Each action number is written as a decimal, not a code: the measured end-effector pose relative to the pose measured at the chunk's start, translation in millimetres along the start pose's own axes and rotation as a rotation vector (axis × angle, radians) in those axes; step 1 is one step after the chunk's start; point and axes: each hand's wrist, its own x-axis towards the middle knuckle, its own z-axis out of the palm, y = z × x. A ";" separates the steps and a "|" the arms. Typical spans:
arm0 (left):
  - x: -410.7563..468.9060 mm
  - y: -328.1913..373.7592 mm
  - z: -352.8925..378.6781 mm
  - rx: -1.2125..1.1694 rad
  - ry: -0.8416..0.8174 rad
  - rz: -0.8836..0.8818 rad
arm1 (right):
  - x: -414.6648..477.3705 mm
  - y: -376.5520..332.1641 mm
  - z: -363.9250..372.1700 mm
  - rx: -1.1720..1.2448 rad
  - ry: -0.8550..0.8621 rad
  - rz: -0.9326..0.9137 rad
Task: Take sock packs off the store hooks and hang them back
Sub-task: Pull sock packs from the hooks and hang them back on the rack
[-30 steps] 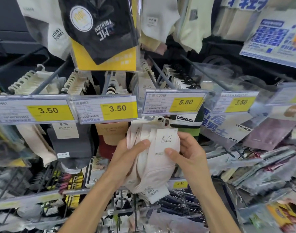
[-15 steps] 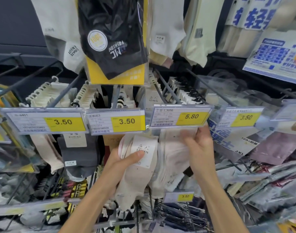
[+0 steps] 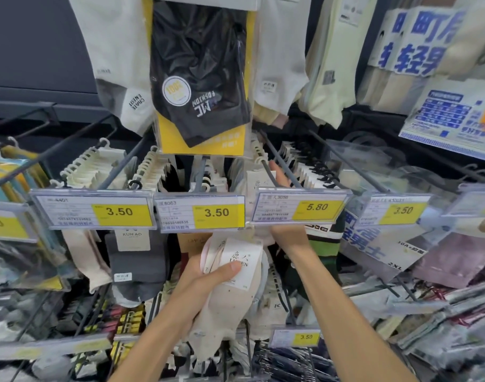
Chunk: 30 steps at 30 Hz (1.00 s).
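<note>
My left grip (image 3: 205, 285) sits low and near, about mid-scene, fingers curled round a bunch of pale sock packs (image 3: 226, 308), thumb flat on the white label (image 3: 244, 257) of the front one. That bunch is off the hooks, in my hand, below the row of price tags. How many packs are in it? Can't count them, the edges blur together.

My right grip (image 3: 287, 235) reaches up and away behind the 5.80 price tag (image 3: 299, 206), and the tag hides the palm outright. Only the fingertips (image 3: 276, 173) show above it, lying against the grey hook (image 3: 268, 157), just beside a pale card (image 3: 259, 186) hanging there. Pinching that card or only touching the rod, I cannot tell; the tag covers the rest.

Right of that hook, a row of white cards with black hangers (image 3: 304, 166) runs back into the dark. To the left, two 3.50 tags (image 3: 216, 212) front rows of cream hangers (image 3: 150, 166). The small print on the tags is too soft to read.
</note>
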 end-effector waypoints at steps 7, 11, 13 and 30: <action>1.1 1.5 2.5 0.010 0.010 0.001 | 7.1 -25.5 -12.1 0.555 -0.013 0.402; 1.4 1.0 2.0 -0.005 0.022 0.006 | -37.1 -49.4 -15.5 0.894 0.394 0.355; 2.0 0.9 5.0 -0.001 -0.004 0.031 | -59.2 -56.6 -11.8 1.017 0.423 0.301; 9.3 -11.2 16.4 0.074 -0.012 0.040 | -95.5 -41.8 -9.6 1.175 0.212 0.424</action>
